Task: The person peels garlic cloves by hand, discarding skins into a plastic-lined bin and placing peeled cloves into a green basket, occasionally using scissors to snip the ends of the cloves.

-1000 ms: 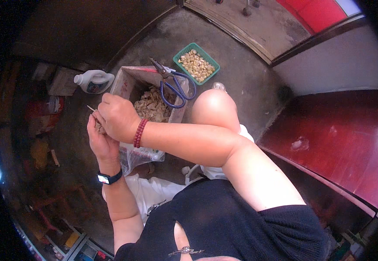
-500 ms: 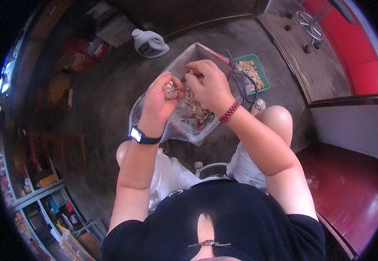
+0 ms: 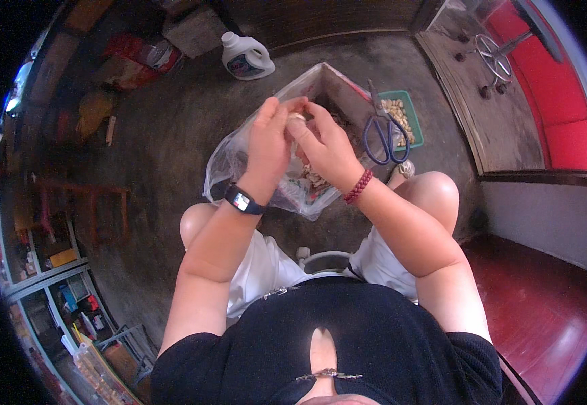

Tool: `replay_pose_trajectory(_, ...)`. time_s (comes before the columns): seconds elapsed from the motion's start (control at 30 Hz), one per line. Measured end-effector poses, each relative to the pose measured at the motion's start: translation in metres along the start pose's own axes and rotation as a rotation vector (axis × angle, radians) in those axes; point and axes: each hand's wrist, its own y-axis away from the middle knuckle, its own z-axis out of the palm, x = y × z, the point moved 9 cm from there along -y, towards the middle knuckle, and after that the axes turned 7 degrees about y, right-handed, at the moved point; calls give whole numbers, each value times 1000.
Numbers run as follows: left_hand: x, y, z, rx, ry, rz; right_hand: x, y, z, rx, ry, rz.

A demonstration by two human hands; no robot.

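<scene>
My left hand [image 3: 270,145] and my right hand [image 3: 324,145] meet above an open box [image 3: 344,88] lined with a clear plastic bag [image 3: 229,162]. Their fingers curl together around a pale piece of garlic [image 3: 297,119], mostly hidden by them. Below lie dry papery skins [image 3: 314,177] inside the box. Blue-handled scissors [image 3: 378,135] rest at the box's right edge, beside a green basket [image 3: 408,121] of pale garlic cloves.
A white jug [image 3: 246,61] stands beyond the box, with stacked boxes [image 3: 192,30] behind. Shelving with small goods [image 3: 60,283] is at left, a wheeled stool [image 3: 493,57] at upper right, a glossy red wooden surface [image 3: 537,310] at lower right.
My view has swung round since a second ago. Half a second ago the garlic bulb showed plainly in my left hand; now my fingers have closed together over it, the left hand higher.
</scene>
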Motion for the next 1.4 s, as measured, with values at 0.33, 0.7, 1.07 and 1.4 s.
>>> replay_pose_trajectory(0.33,19,0,3,-49,-39,90,-8,-1,-11,-29,-251,-9)
replay_pose_trajectory(0.7,18,10,15,-97,-629,80,-39,5,-28,149,374,-408)
replay_pose_trajectory(1.07,20,20,26,-185,-693,210,-17,-2,-28,102,36,-230)
replay_pose_trajectory(1.4,9,24,12,-85,-824,-20,-26,-10,-35,-29,39,-278)
